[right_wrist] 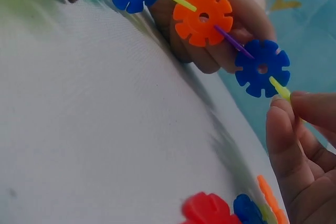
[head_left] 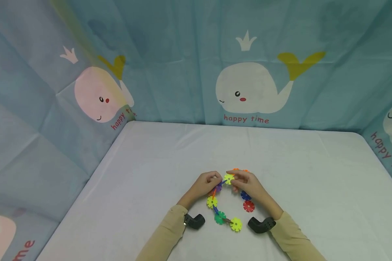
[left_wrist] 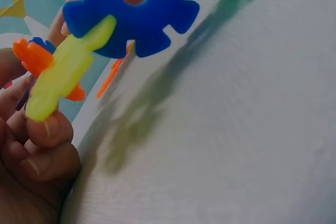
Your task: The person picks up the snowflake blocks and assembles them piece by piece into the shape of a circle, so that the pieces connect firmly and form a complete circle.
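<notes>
A chain of notched plastic discs curves between the hands, linked edge to edge. My left hand [head_left: 205,184] grips the chain with curled fingers; in the left wrist view its fingertips lie by a yellow disc [left_wrist: 63,77] and an orange disc [left_wrist: 34,59]. A large blue disc [left_wrist: 160,19] is slotted onto that yellow one. In the right wrist view my right hand [right_wrist: 304,150] pinches a yellow disc [right_wrist: 281,88] between thumb and finger. It joins a blue disc [right_wrist: 262,69], followed by a purple disc [right_wrist: 233,42] and an orange disc [right_wrist: 197,27]. The chain's lower end is a yellow disc [head_left: 236,224].
Beside and below my right hand lie more discs, among them a red disc [head_left: 248,206] and a blue disc [head_left: 246,196]. A white-covered table [head_left: 143,163] carries everything. Black devices [head_left: 196,221] sit at both wrists. A blue whale-printed curtain [head_left: 176,72] stands behind.
</notes>
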The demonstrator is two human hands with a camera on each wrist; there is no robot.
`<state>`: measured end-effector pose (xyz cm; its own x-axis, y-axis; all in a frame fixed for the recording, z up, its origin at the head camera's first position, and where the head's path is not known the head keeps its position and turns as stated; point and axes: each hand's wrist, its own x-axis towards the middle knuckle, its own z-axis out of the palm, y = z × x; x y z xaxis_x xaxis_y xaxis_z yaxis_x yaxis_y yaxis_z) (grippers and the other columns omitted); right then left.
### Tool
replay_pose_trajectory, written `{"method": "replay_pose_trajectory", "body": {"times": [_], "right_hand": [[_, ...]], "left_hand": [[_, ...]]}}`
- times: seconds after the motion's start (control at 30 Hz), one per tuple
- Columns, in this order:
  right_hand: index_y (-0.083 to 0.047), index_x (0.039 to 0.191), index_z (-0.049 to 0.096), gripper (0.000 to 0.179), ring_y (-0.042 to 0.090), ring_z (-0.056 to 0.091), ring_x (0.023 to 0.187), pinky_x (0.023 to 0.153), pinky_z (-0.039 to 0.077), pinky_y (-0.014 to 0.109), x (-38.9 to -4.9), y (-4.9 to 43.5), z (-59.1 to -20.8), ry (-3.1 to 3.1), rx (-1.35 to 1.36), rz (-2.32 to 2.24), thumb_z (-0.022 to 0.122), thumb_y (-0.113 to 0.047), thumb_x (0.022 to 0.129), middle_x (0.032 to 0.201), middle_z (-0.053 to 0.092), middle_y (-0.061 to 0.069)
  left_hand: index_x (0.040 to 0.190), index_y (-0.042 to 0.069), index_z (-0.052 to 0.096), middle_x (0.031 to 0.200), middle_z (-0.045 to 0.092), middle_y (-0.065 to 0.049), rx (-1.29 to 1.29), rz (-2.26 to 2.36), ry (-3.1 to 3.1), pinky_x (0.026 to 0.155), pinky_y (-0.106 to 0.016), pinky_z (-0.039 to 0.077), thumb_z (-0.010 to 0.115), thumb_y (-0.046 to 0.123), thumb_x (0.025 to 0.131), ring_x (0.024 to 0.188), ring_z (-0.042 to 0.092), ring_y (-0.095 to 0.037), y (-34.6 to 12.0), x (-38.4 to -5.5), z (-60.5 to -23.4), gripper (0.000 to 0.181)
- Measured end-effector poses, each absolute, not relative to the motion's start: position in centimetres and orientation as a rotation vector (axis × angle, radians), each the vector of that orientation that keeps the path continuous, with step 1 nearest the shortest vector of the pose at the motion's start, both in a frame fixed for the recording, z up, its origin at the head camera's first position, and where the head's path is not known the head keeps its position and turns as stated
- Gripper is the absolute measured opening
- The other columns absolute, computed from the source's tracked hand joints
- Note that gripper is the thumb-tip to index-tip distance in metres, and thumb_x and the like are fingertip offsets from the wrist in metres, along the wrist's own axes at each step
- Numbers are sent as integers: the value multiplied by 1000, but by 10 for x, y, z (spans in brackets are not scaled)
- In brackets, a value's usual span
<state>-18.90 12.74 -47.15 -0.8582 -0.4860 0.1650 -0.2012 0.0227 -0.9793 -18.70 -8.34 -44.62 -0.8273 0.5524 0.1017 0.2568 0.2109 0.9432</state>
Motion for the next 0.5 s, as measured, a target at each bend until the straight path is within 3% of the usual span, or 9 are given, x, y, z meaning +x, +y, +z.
{"method": "replay_pose_trajectory", "body": {"times": [0.13, 0.3, 0.43, 0.5], "right_hand": [[12, 118, 44, 34, 20, 56, 59, 53, 48, 30, -188, 125, -472, 2045, -697, -1967, 54, 1, 88, 76, 52, 25], [11, 107, 43, 25, 25, 56, 58, 52, 48, 35, -185, 122, -470, 1985, -679, -2014, 55, 4, 86, 79, 53, 32], [7, 104, 51, 22, 27, 57, 63, 54, 48, 35, -185, 123, -466, 2141, -693, -1930, 60, -2, 85, 83, 59, 22], [3, 102, 56, 21, 24, 57, 68, 58, 47, 31, -187, 127, -464, 2337, -679, -1863, 62, -7, 84, 85, 61, 14]], "left_hand": [[91, -5, 58, 47, 37, 2, 789, 1657, 2282, 43, -19, 31, 49, 8, 92, 38, 34, -7, -83, -186, -446, 16], [98, -4, 62, 49, 39, 5, 765, 1630, 2275, 44, -19, 29, 52, 10, 91, 42, 31, -1, -84, -186, -446, 19], [98, -6, 63, 52, 41, 3, 742, 1643, 2249, 47, -19, 30, 54, 10, 90, 46, 32, -2, -84, -186, -445, 20], [97, -6, 64, 59, 49, 1, 732, 1659, 2259, 52, -19, 34, 55, 10, 90, 51, 38, -2, -84, -187, -445, 20]]}}
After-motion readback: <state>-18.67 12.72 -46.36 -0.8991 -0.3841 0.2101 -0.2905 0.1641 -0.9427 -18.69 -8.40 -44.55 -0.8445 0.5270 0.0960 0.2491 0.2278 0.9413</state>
